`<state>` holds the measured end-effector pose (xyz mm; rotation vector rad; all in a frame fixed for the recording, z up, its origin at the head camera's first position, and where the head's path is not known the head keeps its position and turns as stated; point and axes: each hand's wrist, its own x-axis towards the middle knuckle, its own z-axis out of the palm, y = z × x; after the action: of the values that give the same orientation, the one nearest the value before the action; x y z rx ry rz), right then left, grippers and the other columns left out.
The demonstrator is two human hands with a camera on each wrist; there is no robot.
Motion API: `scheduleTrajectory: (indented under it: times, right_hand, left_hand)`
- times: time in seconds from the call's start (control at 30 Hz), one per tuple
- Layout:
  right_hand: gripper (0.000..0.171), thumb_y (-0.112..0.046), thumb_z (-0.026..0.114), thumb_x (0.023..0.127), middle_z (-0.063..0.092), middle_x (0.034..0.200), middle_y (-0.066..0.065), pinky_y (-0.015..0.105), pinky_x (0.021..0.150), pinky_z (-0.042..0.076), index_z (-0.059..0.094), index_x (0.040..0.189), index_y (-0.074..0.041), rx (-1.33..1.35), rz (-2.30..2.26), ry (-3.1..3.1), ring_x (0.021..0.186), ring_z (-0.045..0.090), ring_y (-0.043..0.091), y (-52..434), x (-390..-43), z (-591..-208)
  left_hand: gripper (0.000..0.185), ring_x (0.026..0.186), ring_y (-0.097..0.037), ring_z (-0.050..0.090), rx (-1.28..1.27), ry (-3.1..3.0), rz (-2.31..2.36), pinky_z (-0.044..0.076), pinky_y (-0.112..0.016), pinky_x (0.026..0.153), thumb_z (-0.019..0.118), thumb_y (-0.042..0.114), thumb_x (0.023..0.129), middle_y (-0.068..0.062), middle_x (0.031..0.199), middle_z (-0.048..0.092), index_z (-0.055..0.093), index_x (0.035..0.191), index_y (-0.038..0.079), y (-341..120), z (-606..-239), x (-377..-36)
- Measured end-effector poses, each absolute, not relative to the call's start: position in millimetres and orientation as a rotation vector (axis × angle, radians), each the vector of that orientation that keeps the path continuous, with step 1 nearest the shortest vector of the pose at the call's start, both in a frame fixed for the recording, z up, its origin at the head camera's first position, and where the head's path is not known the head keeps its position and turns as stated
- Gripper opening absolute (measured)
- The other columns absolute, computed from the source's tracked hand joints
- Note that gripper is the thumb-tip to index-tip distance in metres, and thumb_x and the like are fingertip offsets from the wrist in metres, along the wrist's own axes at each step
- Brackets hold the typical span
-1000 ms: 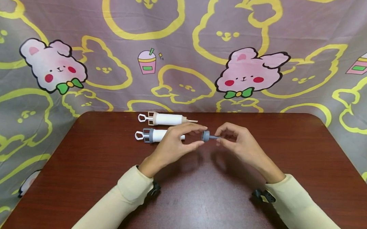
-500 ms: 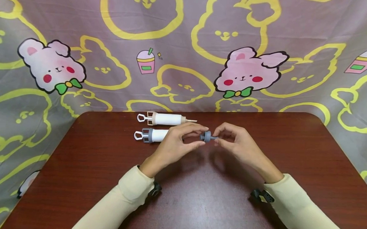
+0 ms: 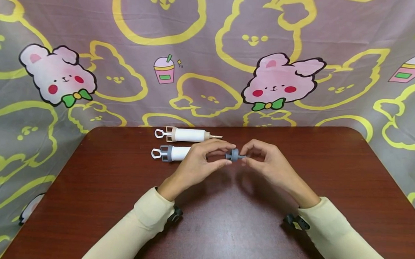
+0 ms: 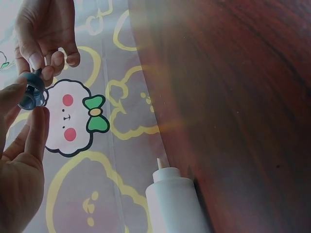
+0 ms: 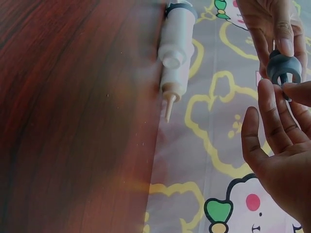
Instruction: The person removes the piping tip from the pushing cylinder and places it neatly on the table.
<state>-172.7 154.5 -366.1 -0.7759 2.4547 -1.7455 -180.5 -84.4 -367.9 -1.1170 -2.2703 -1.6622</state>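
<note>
The grey-collared syringe [image 3: 181, 153] lies on its side on the brown tabletop [image 3: 210, 230] and serves as the reference for all positions. Its white pull handle [image 3: 157, 153] extends from the collar end; the opposite end, visible from the right wrist, terminates in a narrower white neck [image 5: 172, 60].

The grey nozzle fitting [image 3: 234, 154] is held in the air beyond the neck end of the grey-collared syringe and apart from it. The fitting consists of a wide, hollow collar and a slender stem. The left hand [image 3: 195, 163] grips the wide collar between thumb and fingertips; in the head view, this hand passes in front of the neck end of the syringe. The right hand [image 3: 275, 159], farther from the syringe than the fitting, pinches the stem between thumb and fingertips.

The beige-collared syringe [image 3: 190, 135] lies just beyond the grey-collared syringe, on the side away from the person, and roughly parallel to it. Its thin beige tip [image 5: 170, 108] is attached. Behind both syringes hangs a patterned cloth [image 3: 211, 48].
</note>
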Motion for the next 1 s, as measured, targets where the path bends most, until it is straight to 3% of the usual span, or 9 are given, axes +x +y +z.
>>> scheduleTrajectory:
  times: [0.13,0.43,0.7,1.0]
  right_hand:
    - [0.012,0.005,0.070,0.094,0.068,0.094,0.021,0.023,0.073,0.055,0.068,0.102,-0.004,-0.771,-1.742,2.455,0.079,0.066,0.014,154.6,-172.5,-365.9]
    - [0.016,-0.001,0.075,0.093,0.070,0.099,0.008,0.025,0.078,0.056,0.068,0.107,-0.006,-0.750,-1.719,2.520,0.087,0.069,0.016,154.6,-172.4,-365.0]
    - [0.024,-0.005,0.078,0.092,0.071,0.106,0.008,0.025,0.089,0.055,0.068,0.113,-0.007,-0.806,-1.720,2.550,0.096,0.070,0.016,153.0,-169.7,-361.9]
    - [0.030,0.001,0.079,0.090,0.067,0.112,0.003,0.024,0.092,0.056,0.068,0.116,-0.009,-0.892,-1.801,2.513,0.101,0.071,0.014,148.2,-168.2,-362.0]
  left_hand:
    - [0.037,0.106,-0.025,0.075,-1.119,-2.270,-1.677,0.059,-0.029,0.096,0.080,-0.002,0.088,-0.015,0.120,0.071,0.072,0.124,-0.004,-84.6,-368.6,-180.8]
    - [0.036,0.105,-0.027,0.075,-1.044,-2.289,-1.747,0.060,-0.031,0.095,0.080,-0.004,0.087,-0.016,0.118,0.071,0.073,0.123,-0.004,-84.4,-368.9,-179.1]
    - [0.037,0.103,-0.027,0.076,-0.922,-2.354,-1.877,0.060,-0.029,0.094,0.079,-0.004,0.089,-0.018,0.120,0.073,0.072,0.125,-0.005,-80.9,-366.6,-176.6]
    - [0.038,0.104,-0.023,0.076,-0.815,-2.400,-1.948,0.059,-0.029,0.095,0.079,0.000,0.090,-0.017,0.120,0.075,0.072,0.127,-0.002,-79.2,-363.2,-175.4]
